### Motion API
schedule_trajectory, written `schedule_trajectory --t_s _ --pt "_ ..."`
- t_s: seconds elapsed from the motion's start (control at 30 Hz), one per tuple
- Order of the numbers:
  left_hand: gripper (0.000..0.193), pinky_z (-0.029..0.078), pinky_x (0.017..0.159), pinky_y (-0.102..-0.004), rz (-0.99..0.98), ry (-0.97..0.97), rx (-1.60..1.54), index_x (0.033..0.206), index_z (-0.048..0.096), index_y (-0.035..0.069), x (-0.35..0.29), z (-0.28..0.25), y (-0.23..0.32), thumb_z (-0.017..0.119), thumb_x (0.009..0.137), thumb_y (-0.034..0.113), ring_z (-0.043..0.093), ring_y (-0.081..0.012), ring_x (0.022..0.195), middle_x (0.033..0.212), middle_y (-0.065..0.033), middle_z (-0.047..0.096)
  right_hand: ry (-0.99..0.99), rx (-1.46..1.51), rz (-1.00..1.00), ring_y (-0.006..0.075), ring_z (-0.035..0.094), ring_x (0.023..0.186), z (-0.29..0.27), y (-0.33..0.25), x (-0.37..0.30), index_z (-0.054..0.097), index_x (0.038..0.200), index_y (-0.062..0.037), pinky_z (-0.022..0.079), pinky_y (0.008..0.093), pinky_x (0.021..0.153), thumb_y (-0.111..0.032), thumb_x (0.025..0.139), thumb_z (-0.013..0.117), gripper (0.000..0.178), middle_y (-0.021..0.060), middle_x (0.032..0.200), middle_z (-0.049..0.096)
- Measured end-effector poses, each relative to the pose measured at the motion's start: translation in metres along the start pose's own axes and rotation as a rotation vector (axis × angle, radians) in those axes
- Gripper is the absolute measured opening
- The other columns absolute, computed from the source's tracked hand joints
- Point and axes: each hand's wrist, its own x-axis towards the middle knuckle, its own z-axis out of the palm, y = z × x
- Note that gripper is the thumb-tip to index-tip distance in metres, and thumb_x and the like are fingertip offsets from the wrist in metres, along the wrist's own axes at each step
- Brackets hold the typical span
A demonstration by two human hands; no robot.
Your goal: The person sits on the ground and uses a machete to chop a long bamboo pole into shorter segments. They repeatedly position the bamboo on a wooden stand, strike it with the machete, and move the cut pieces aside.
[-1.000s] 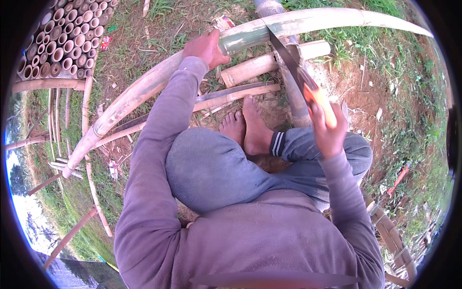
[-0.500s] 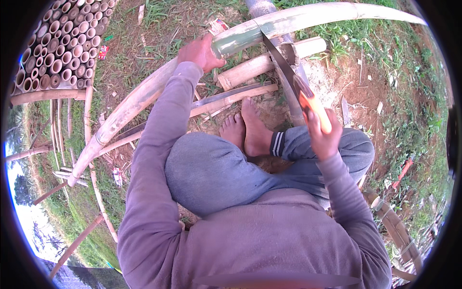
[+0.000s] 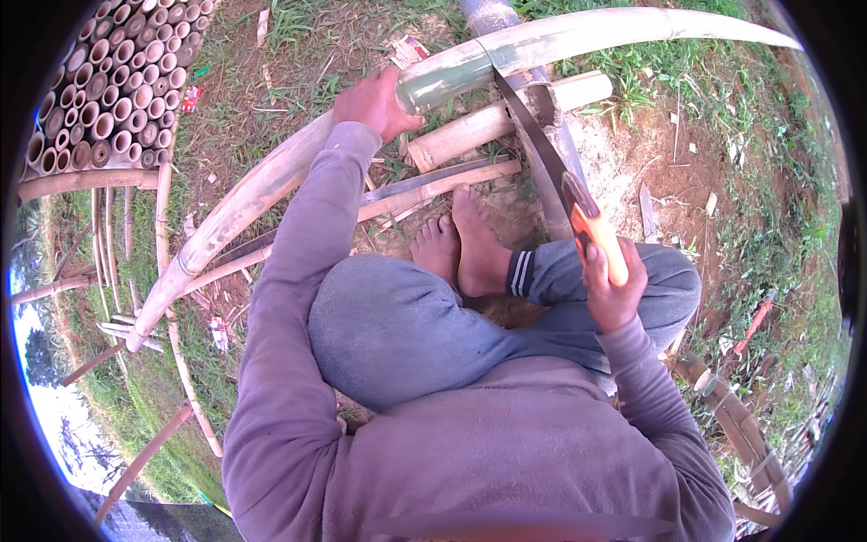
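Observation:
A long bamboo pole point(image 3: 578, 38) runs from the lower left to the far right, with a greenish patch near its middle. My left hand point(image 3: 372, 104) is wrapped over the pole, left of that patch. My right hand point(image 3: 616, 282) grips the orange handle of a hand saw point(image 3: 544, 143). The dark blade reaches up and left, its tip end at a thin cut line in the pole. Beneath lies a shorter bamboo piece point(image 3: 470, 135), next to a greyish pole point(image 3: 553, 181) that passes under the long one.
Split bamboo strips point(image 3: 433, 185) lie before my bare feet point(image 3: 474, 235). At the far left a stack of cut bamboo tubes point(image 3: 113, 90) rests on a bamboo frame point(image 3: 165, 217). A curved bamboo piece point(image 3: 741, 425) is at the right. Grass, bare soil and chips cover the ground.
My right hand has drawn the saw back toward me, down and slightly right. My left hand and the long pole have stayed in place.

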Motion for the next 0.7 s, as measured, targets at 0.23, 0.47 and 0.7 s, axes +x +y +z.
schedule_trajectory --t_s 0.23,0.47,0.7 --pt "0.086 0.057 0.103 -0.0489 0.031 0.039 -0.008 0.144 0.06 0.017 0.001 -0.01 0.013 0.091 0.071 0.051 0.071 -0.0349 0.122 0.134 -0.0119 0.073 0.038 -0.002 0.036 0.03 0.075 0.08 0.101 -0.02 0.158 0.073 0.104 0.0044 0.057 0.0402 0.074 -0.033 0.099 0.079 0.038 0.0232 0.086 0.075" --pt "0.089 0.057 0.104 -0.0486 -0.027 -0.023 -0.005 0.146 0.059 0.017 -0.003 -0.005 0.003 0.091 0.072 0.051 0.071 -0.0347 0.122 0.135 -0.0111 0.073 -0.046 -0.054 0.05 0.0168 0.068 0.073 -0.023 -0.016 -0.025 0.071 0.109 0.0031 0.055 0.034 0.068 -0.013 0.1 0.077 0.019 0.0112 0.089 0.074" --pt "0.089 0.057 0.101 -0.0488 0.019 0.024 -0.016 0.147 0.058 0.017 0.001 -0.007 0.015 0.091 0.072 0.053 0.072 -0.0364 0.12 0.133 -0.0134 0.073 0.047 0.03 0.063 0.0276 0.073 0.077 0.105 -0.003 0.161 0.073 0.1 0.0017 0.056 0.0422 0.073 -0.039 0.097 0.08 0.041 0.0218 0.083 0.073"
